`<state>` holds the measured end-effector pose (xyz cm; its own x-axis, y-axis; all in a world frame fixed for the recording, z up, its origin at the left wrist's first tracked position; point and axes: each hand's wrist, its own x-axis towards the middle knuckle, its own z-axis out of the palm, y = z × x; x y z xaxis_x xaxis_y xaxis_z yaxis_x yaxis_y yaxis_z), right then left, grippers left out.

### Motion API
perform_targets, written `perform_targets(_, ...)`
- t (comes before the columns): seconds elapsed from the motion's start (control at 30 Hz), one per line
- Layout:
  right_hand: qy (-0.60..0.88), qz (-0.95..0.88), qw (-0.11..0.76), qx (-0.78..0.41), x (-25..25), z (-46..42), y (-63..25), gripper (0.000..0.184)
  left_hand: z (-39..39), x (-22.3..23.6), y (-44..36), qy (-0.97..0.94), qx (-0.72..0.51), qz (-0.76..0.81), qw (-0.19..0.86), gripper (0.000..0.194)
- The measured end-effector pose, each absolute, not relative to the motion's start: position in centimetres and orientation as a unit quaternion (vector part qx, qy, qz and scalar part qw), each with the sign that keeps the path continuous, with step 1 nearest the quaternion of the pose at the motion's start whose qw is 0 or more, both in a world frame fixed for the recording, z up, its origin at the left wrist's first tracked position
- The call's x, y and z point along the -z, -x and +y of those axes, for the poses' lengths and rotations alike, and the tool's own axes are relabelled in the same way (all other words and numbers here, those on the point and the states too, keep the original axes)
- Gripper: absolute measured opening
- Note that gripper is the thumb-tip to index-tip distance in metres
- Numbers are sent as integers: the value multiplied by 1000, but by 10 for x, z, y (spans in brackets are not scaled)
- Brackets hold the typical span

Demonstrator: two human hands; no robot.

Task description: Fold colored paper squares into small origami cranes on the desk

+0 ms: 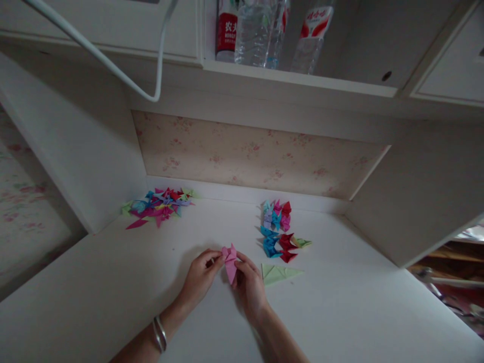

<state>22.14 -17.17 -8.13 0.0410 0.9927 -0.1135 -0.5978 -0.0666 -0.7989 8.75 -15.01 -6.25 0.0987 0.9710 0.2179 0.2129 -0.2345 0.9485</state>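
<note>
Both my hands meet over the white desk, pinching a folded pink paper piece between them. My left hand, with silver bangles on its wrist, grips the piece's left edge with closed fingers. On the right side, my right hand holds it the same way. A flat pale green folded paper lies on the desk just right of my right hand.
A group of folded paper pieces in blue, red, pink and purple lies beyond the green one. A bigger mixed pile sits at the back left corner. Water bottles stand on the shelf above. Side panels wall the desk on both sides.
</note>
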Motion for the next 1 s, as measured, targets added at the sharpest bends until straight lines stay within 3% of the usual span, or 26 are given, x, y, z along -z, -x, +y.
perform_targets(0.43,337,-267,630,-647,92,-168,-217,31,-128,46,-100,-647,-445,495,371,33)
perform_targets(0.63,364,-309,584,-656,96,-165,-216,35,-69,4,-175,-739,-357,418,390,37)
perform_targets(0.83,426,-356,520,-649,92,-161,-214,40,7,-20,-263,-848,-297,363,246,26)
perform_targets(1.0,534,-530,425,-504,99,-167,-208,24,64,-19,-319,-876,-252,337,236,24)
